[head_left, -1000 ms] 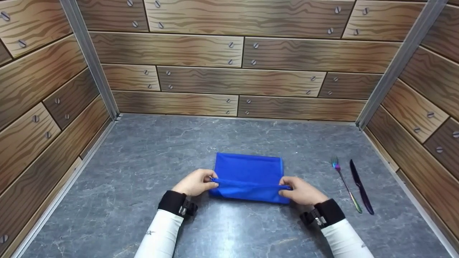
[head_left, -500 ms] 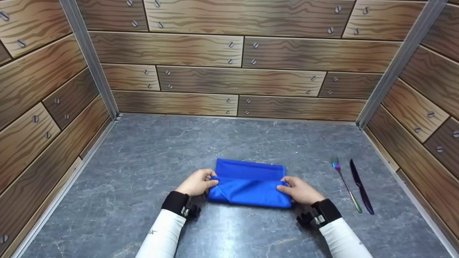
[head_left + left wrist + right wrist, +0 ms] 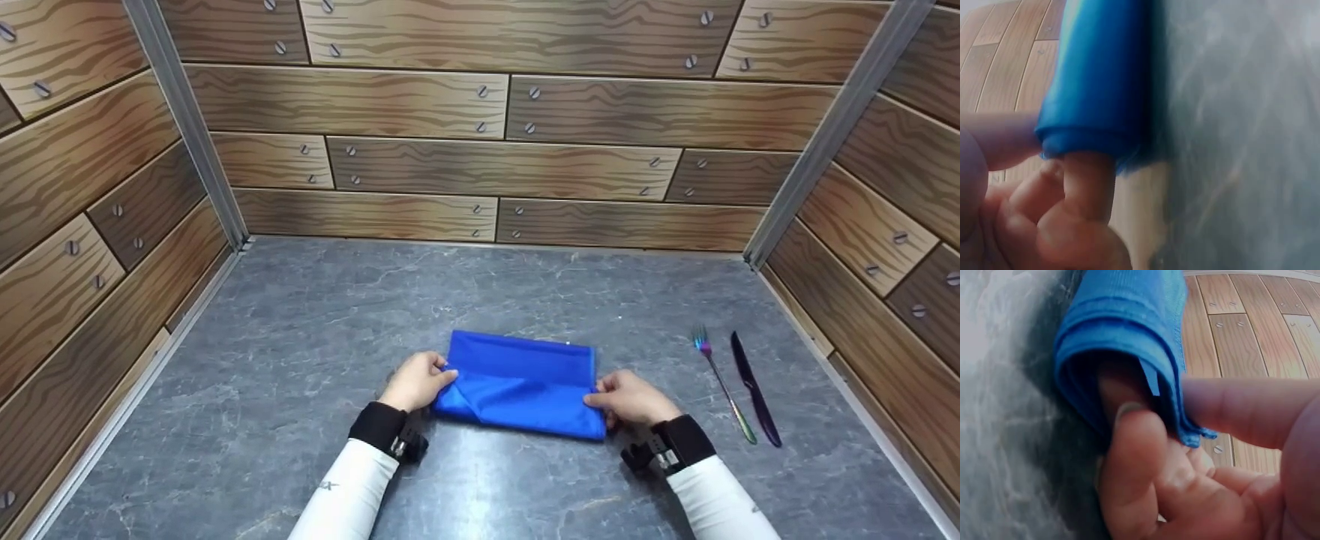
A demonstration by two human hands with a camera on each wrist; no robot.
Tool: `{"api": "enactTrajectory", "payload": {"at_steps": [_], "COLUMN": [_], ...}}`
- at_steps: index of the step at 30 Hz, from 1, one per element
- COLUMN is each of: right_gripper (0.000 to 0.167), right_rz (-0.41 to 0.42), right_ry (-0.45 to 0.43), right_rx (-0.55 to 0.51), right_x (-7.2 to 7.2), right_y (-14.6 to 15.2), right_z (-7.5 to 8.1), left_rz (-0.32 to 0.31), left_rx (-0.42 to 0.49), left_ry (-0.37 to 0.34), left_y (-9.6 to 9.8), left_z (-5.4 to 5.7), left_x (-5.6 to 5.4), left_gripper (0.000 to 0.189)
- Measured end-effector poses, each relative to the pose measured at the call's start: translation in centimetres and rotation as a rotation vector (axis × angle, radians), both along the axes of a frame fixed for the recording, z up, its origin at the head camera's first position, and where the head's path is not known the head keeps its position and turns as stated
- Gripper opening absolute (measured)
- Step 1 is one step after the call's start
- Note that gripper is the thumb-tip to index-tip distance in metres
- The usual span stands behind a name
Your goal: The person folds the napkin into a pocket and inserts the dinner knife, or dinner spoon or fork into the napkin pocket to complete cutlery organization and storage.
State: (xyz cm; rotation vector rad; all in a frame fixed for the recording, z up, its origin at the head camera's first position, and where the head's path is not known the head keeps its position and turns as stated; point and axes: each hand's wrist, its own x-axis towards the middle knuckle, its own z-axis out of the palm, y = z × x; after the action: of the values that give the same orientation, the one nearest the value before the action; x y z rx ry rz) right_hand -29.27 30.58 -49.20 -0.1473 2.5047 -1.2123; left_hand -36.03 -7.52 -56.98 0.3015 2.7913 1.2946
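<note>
A blue cloth point(image 3: 517, 401), folded over into a flat layered strip, lies at the middle of the table. My left hand point(image 3: 416, 381) pinches its left end; in the left wrist view the thumb lies on one side and a finger goes into the fold of the cloth point(image 3: 1095, 79). At the right end my right hand point(image 3: 634, 397) holds the layers between thumb and fingers. The right wrist view shows a finger inside the open loop of the cloth point(image 3: 1123, 309), with the thumb pressed on its outer side. Parts of the inserted fingers are hidden by the fabric.
Right of the cloth lie a rainbow-coloured fork point(image 3: 724, 386) and a dark knife point(image 3: 756, 390), side by side. The grey marbled table point(image 3: 337, 300) is bounded by wood-patterned walls point(image 3: 495, 165) at the back and both sides.
The near part of the cloth has been folded further over, and its far edge has come slightly nearer. The left hand has shifted slightly right. Fork and knife have not moved.
</note>
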Motion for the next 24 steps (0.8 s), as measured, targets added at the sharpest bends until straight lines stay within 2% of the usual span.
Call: {"api": "enactTrajectory", "payload": {"at_steps": [3, 6, 13, 15, 18, 24], "right_gripper": [0.043, 0.042, 0.043, 0.044, 0.047, 0.052], "right_rz": [-0.028, -0.039, -0.05, -0.048, -0.029, -0.046], "right_ry": [0.008, 0.009, 0.024, 0.042, 0.074, 0.093], "right_rx": [0.019, 0.045, 0.107, 0.113, 0.122, 0.168], "right_x": [0.1, -0.5, -4.6, -5.0, -5.4, -5.3], "right_y": [-0.3, -0.1, 2.6, 2.9, 3.2, 2.9], "right_z": [-0.1, -0.8, -6.9, -7.7, -8.3, -8.3], "left_rz": [0.028, 0.035, 0.065, 0.077, 0.099, 0.105], "left_rx": [-0.023, -0.04, -0.094, -0.106, -0.13, -0.153], "left_ry": [0.015, 0.02, 0.002, -0.003, -0.003, -0.02], "left_y": [0.2, 0.2, 0.2, 0.2, 0.3, 0.4], "left_z": [-0.3, -0.5, -0.6, -0.4, -0.1, 0.4], "left_x": [-0.1, -0.2, -0.3, -0.1, 0.2, 0.3], "left_gripper": [0.019, 0.018, 0.024, 0.023, 0.023, 0.026]}}
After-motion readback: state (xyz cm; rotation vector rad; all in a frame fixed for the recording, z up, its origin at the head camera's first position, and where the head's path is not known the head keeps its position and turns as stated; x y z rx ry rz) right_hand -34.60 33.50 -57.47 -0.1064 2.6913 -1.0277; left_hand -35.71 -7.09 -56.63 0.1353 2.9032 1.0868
